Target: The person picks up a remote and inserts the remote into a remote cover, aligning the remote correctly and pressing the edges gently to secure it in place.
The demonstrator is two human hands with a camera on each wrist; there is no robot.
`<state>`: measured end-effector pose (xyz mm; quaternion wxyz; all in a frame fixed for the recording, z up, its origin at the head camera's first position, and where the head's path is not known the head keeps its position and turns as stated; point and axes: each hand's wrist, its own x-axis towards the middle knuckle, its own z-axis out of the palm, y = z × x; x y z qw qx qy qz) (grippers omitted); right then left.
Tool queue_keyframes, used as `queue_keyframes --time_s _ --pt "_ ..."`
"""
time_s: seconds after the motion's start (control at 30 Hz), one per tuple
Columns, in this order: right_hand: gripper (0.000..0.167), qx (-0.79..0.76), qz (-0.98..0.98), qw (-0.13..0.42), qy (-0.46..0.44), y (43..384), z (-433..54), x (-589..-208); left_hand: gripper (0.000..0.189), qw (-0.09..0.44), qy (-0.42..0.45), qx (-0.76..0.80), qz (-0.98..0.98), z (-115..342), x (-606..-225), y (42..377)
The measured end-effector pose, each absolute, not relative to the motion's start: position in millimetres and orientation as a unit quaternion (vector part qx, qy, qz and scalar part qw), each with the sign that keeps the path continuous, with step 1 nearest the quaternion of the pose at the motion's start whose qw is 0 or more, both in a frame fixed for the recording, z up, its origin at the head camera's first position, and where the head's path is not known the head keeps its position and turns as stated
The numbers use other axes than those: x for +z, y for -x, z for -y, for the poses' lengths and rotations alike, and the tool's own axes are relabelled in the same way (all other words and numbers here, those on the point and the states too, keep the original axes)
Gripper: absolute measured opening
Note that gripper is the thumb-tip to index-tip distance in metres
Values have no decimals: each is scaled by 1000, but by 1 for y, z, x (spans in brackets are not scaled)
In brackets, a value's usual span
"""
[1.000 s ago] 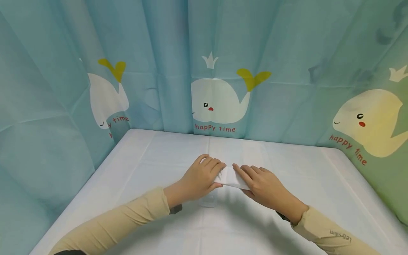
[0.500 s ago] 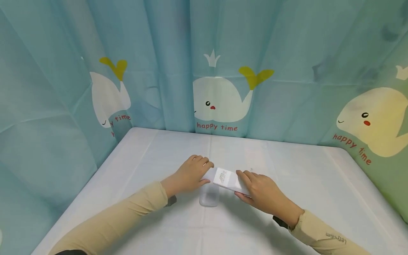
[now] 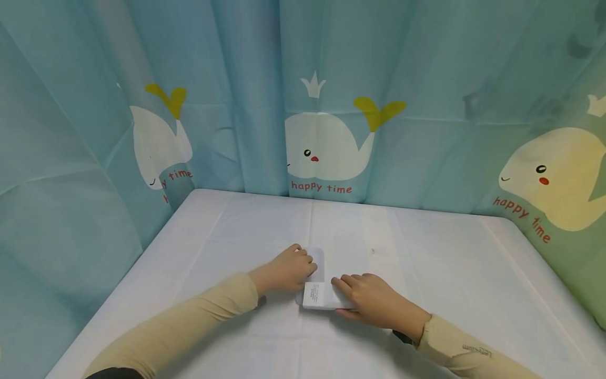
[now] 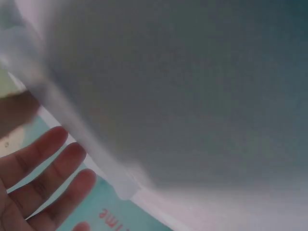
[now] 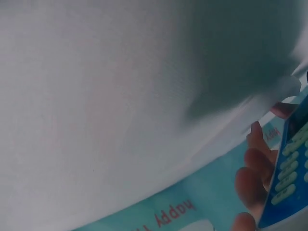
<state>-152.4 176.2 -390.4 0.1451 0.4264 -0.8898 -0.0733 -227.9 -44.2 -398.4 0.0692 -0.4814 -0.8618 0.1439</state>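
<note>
R hand (image 3: 374, 301) is gripping the calc (image 3: 329, 296), thumb along the near edge, fingers wrapping over its R end, just R of the clear cover (image 3: 319, 263). The calc's pale back w/ label is facing up in the head view; R wrist cam is catching the blue face & keys. Calc's L end is overlapping the cover's near end, lying crosswise to it; contact there, can't tell. L hand (image 3: 291, 269) is reaching over the cover's L side, fingers loosely spread, not visibly holding anything; touching or not, can't tell. Cover's lying flat on the desk (image 3: 255, 221). Progress, prob. midway: calc & cover are sitting unaligned, not joined; calc isn't being released yet. Anything beyond that isn't showing.
</note>
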Motion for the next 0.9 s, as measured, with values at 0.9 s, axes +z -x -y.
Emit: queue_keyframes --time_s 0.9 --pt "50 -42 919 92 -381 154 -171 -397 11 152 446 70 879 51 -399 211"
